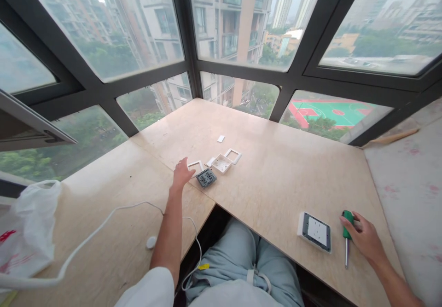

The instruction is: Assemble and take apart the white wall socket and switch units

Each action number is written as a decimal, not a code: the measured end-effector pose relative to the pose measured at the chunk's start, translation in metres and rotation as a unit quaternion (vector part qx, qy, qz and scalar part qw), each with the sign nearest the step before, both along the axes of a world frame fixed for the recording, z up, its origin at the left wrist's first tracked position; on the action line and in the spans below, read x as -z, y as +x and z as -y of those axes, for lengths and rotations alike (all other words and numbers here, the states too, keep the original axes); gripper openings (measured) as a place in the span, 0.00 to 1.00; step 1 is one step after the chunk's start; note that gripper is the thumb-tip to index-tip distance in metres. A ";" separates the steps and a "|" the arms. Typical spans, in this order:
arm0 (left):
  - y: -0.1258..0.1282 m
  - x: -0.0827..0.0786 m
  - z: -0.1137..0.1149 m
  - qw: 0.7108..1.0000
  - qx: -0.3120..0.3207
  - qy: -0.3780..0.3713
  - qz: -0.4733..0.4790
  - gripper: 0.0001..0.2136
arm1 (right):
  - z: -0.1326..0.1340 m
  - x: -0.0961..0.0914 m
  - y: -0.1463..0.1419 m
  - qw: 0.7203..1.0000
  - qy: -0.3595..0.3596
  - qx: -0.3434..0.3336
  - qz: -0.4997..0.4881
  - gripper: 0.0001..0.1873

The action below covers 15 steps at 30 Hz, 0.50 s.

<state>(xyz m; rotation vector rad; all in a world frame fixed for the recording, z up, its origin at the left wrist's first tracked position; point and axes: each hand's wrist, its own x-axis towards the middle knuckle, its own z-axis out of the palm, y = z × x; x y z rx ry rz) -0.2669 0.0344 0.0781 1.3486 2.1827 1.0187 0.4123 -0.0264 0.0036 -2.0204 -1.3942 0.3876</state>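
Note:
My left hand [182, 174] is at a thin white frame [197, 163], its thumb and fingers closed about the frame's left side. Beside it lies a dark grey socket insert [206, 178], back side up. A white mounting box [221, 164], open at the top, sits just behind, with another white frame [234, 156] against it. At the far right my right hand [362, 234] holds a green-handled screwdriver [347, 224] by the handle, shaft pointing toward me. Left of it is a white box with a socket [316, 232] fitted in its dark surround.
A small white plate [221, 138] lies farther back. The white cable [113, 212] runs across the left side, passing my left arm, near a white round piece [151, 242]. A plastic bag [37, 224] stands at the left edge. Windows border the wooden tabletop [269, 169].

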 end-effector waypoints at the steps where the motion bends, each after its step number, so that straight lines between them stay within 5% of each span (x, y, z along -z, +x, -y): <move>1: -0.009 0.001 -0.002 0.998 0.037 -0.046 -0.030 0.34 | 0.004 -0.002 -0.001 1.000 -0.010 0.005 -0.029 0.37; 8: -0.031 0.017 -0.018 0.973 0.162 -0.132 -0.102 0.44 | 0.029 -0.013 -0.014 0.992 -0.032 0.036 -0.116 0.46; 15: -0.040 0.030 -0.013 0.963 0.191 -0.136 -0.132 0.43 | 0.051 -0.012 -0.021 0.990 -0.022 0.057 -0.124 0.44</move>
